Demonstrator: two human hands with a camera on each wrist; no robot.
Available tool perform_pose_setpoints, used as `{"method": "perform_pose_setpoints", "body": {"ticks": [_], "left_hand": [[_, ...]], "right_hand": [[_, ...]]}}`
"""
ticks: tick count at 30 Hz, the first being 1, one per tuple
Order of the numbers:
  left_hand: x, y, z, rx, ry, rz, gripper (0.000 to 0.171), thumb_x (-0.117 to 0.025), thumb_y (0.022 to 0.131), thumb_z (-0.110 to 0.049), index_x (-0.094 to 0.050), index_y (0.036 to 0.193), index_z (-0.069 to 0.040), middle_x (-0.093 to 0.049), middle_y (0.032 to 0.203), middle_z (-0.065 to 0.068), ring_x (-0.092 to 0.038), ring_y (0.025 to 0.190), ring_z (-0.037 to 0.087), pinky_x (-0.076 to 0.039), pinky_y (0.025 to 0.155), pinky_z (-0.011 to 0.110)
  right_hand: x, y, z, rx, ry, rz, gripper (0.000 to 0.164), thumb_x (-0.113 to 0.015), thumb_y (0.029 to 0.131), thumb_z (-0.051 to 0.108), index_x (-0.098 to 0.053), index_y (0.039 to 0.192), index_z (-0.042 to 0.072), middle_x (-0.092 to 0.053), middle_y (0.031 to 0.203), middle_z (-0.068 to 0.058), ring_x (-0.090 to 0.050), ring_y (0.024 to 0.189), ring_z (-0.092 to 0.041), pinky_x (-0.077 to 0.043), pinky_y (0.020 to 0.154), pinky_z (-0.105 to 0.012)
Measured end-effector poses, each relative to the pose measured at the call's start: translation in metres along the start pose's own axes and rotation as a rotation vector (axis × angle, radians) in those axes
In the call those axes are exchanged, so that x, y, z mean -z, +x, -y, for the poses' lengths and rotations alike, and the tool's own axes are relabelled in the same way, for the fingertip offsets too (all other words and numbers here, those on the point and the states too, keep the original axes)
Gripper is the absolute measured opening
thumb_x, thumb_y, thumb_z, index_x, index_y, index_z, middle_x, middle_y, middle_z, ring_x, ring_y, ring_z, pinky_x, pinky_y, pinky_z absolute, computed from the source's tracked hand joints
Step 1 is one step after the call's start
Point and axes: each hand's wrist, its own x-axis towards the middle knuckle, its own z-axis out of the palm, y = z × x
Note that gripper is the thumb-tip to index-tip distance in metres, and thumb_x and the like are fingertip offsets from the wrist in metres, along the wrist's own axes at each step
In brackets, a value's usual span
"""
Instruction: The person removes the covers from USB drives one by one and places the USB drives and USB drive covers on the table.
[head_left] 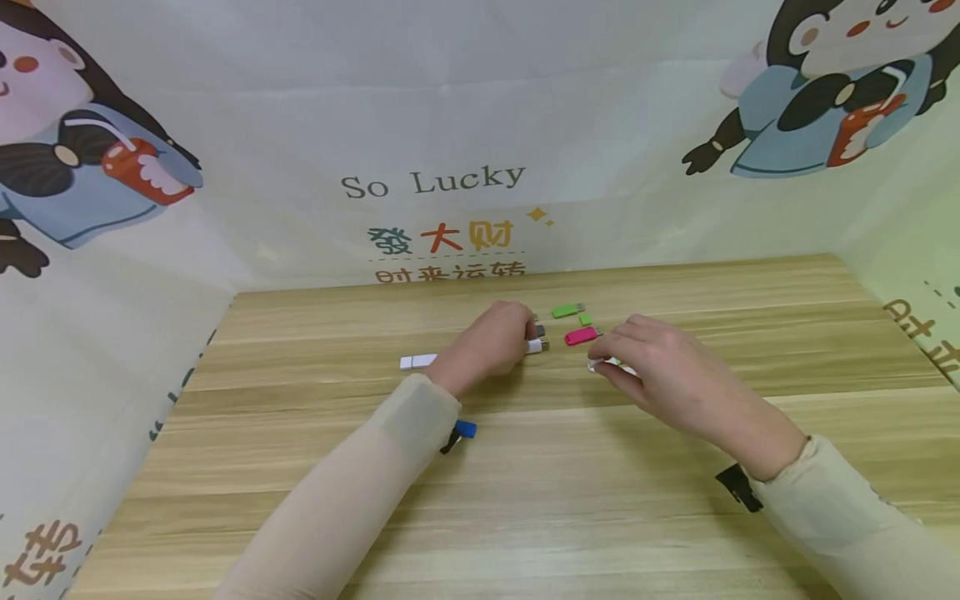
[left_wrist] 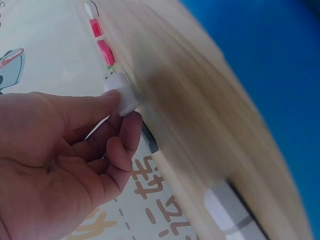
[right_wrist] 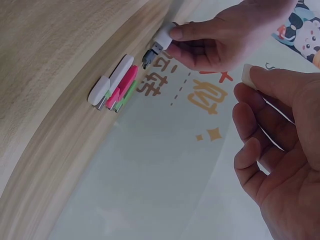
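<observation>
My left hand (head_left: 483, 346) pinches a white USB flash drive (left_wrist: 121, 92) between thumb and fingertips, its metal plug (right_wrist: 157, 48) bare. Close by that plug is a dark grey drive (right_wrist: 147, 59). Held between the thumb and forefinger of my right hand (right_wrist: 280, 120) is a small white piece, like a cap (right_wrist: 247, 75). Between the hands in the head view lie a pink flash drive (head_left: 582, 336), a green flash drive (head_left: 567, 311) and a small green cap (head_left: 586, 320). The right wrist view shows white pieces (right_wrist: 120, 72) beside the pink and green ones.
Another long white stick (head_left: 417, 362) lies left of my left hand, partly hidden by it. All this is on a wooden tabletop (head_left: 525, 500), backed and flanked by a printed cloth (head_left: 450, 108). Small blue and black pieces (head_left: 463, 429) show at my left sleeve.
</observation>
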Motion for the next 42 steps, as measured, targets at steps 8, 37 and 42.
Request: {"method": "perform_pose_setpoints", "body": {"ticks": [8, 37, 42], "left_hand": [[-0.001, 0.004, 0.000, 0.009, 0.007, 0.017, 0.011, -0.058, 0.097, -0.007, -0.068, 0.094, -0.008, -0.064, 0.090, 0.001, -0.058, 0.083, 0.016, -0.050, 0.076, 0.025], [0.004, -0.010, 0.004, 0.058, -0.010, -0.032, 0.021, -0.058, 0.101, -0.017, -0.070, 0.116, -0.008, -0.066, 0.115, 0.002, -0.059, 0.107, 0.017, -0.047, 0.095, 0.031], [0.010, -0.024, 0.006, 0.065, 0.027, -0.111, 0.025, -0.062, 0.099, -0.022, -0.069, 0.119, -0.011, -0.065, 0.116, 0.001, -0.059, 0.106, 0.016, -0.049, 0.092, 0.034]], "right_hand": [[0.000, 0.001, 0.001, -0.005, -0.003, 0.009, 0.016, -0.079, 0.082, 0.006, -0.072, 0.096, 0.010, -0.069, 0.090, 0.003, -0.060, 0.081, -0.011, -0.052, 0.069, -0.028], [-0.006, 0.013, -0.004, -0.139, -0.015, 0.156, 0.011, -0.077, 0.086, 0.013, -0.074, 0.097, 0.011, -0.069, 0.092, 0.003, -0.060, 0.082, -0.012, -0.052, 0.070, -0.028], [-0.009, 0.021, -0.006, -0.178, 0.010, 0.195, 0.013, -0.076, 0.088, 0.015, -0.075, 0.101, 0.011, -0.069, 0.093, 0.003, -0.061, 0.083, -0.012, -0.053, 0.071, -0.027]]}}
